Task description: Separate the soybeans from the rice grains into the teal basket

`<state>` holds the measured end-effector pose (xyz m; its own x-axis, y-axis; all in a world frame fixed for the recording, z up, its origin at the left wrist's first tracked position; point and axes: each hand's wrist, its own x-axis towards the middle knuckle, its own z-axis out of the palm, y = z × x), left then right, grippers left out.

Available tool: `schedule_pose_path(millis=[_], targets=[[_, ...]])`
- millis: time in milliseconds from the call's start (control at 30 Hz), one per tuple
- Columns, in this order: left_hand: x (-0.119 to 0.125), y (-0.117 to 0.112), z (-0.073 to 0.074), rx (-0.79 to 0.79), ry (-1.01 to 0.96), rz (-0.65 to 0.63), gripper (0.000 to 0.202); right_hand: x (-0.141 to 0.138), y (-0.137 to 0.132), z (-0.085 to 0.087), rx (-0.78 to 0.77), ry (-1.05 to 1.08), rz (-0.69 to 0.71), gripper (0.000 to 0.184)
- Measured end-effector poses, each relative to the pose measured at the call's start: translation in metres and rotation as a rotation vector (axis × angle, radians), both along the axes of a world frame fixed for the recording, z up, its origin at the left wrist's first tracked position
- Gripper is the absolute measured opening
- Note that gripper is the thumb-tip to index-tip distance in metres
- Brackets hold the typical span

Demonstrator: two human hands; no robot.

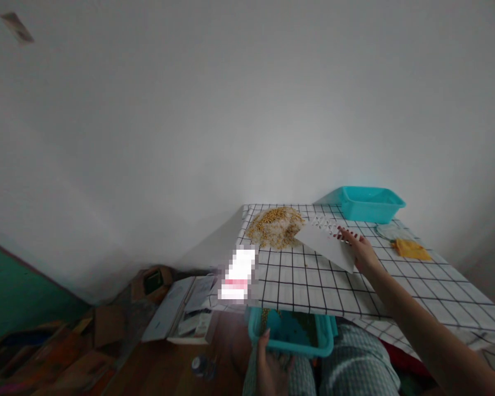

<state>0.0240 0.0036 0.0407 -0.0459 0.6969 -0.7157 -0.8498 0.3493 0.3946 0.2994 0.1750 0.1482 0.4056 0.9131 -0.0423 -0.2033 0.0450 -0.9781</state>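
Observation:
My left hand (272, 371) grips the near rim of a teal plastic basin (291, 346), thumb over the edge. This basin sits at my lap, just below the table's front edge, with some yellowish grains inside at its left. On the tabletop my right hand (356, 245) has hold of a white sheet (328, 245), its fingers lying over the far right part. The sheet is tilted and looks stiff, with a row of small marks or notches along its far edge. Its left corner touches or nearly touches a spread pile of yellow beans and pale grains (277, 226).
A second teal basin (371, 206) stands at the back right by the wall. A yellow cloth or packet (411, 249) lies near it on the checked tablecloth (286, 280). A pixelated bright patch (238, 275) covers the left edge. Open cardboard boxes (152, 280) stand on the floor.

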Motion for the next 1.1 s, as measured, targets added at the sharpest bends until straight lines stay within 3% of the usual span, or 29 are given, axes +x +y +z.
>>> schedule_pose_path(millis=[200,300,500,700,900,1000,1100], targets=[[0.015,-0.003,-0.006,0.014,-0.067,-0.025,0.052,0.013,-0.059,-0.016,0.153,-0.347,-0.178,0.041],[0.023,-0.004,-0.005,0.017,-0.087,-0.039,0.047,0.006,-0.085,-0.026,0.150,-0.396,-0.236,0.049],[0.031,-0.003,0.002,0.042,-0.102,-0.037,0.044,-0.032,-0.123,-0.035,0.072,-0.309,-0.118,0.052],[0.026,-0.004,0.005,0.045,-0.096,-0.044,0.045,-0.049,-0.144,-0.023,0.061,-0.327,0.031,0.049],[0.017,-0.006,-0.001,0.059,-0.077,-0.063,0.045,-0.043,-0.124,-0.002,0.125,-0.258,0.122,0.047],[0.014,-0.004,-0.006,0.028,-0.079,-0.084,0.047,-0.038,-0.084,0.010,0.199,-0.218,0.062,0.047],[0.013,0.000,-0.008,-0.002,-0.078,-0.062,0.050,-0.037,-0.027,0.015,0.283,-0.080,0.009,0.049]])
